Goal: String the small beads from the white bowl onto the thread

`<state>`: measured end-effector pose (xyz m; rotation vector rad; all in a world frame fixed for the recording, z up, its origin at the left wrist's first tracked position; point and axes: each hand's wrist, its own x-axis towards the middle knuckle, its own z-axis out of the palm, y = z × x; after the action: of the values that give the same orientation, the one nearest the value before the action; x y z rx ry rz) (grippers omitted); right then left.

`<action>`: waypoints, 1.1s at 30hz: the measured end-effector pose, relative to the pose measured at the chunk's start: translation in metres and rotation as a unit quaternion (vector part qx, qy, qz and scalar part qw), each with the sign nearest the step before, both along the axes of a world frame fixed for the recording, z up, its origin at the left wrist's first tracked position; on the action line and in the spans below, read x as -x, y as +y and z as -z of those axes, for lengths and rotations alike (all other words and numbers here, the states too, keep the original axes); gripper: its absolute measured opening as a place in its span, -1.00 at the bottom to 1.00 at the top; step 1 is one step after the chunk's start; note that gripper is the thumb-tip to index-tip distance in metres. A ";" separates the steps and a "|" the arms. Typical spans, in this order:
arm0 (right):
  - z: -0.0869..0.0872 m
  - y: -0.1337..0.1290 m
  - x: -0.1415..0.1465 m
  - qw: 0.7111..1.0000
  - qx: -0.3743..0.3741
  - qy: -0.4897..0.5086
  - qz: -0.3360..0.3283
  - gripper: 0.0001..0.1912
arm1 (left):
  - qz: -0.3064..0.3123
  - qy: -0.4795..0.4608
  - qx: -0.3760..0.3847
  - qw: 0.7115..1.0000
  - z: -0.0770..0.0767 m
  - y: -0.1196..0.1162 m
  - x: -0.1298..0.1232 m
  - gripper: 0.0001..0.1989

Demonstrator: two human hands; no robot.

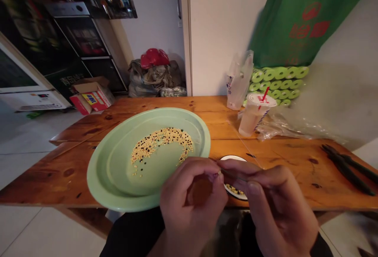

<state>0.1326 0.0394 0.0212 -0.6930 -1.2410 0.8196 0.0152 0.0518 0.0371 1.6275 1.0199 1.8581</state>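
Left hand: thumb and forefinger tips pinched a tiny pale piece, probably by the tips alone so it stayed visible.
Right hand: thumb and forefinger bent close together; could not tell whether they gripped something thin.
Hand pose: both were raised in front of the body, fingertips facing each other, near but palms apart; likely for fine two-handed work.
Basin: sat on the table left of the hands; its high wall presumably stopped loose pieces rolling off.
Loose pieces: pale and black, in a curved band on the basin floor; beads or beans, could not tell.
White dish: partly hidden behind the hands, more pieces inside, probably there for easy reach.
Cup: stood farther back, seemingly out of elbow range.
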 end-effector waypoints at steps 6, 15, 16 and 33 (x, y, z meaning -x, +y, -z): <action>0.002 0.003 -0.001 0.999 0.042 -0.007 -0.007 -0.85 | -0.057 0.017 0.011 0.998 0.005 0.002 0.001 -0.74; 0.002 0.000 0.000 0.998 0.053 -0.015 -0.011 -0.86 | -0.066 0.050 -0.017 0.996 0.008 0.002 0.002 -0.70; 0.003 0.000 0.001 0.998 0.053 -0.015 -0.010 -0.86 | -0.065 0.054 -0.021 0.996 0.008 0.002 0.002 -0.69; 0.003 -0.001 0.005 0.998 0.062 -0.007 0.018 -0.88 | -0.076 0.097 -0.063 0.990 0.011 0.004 0.004 -0.69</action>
<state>0.1271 0.0381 0.0181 -0.8198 -1.1941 0.8687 0.0116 0.0557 0.0262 1.8827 1.1558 1.9249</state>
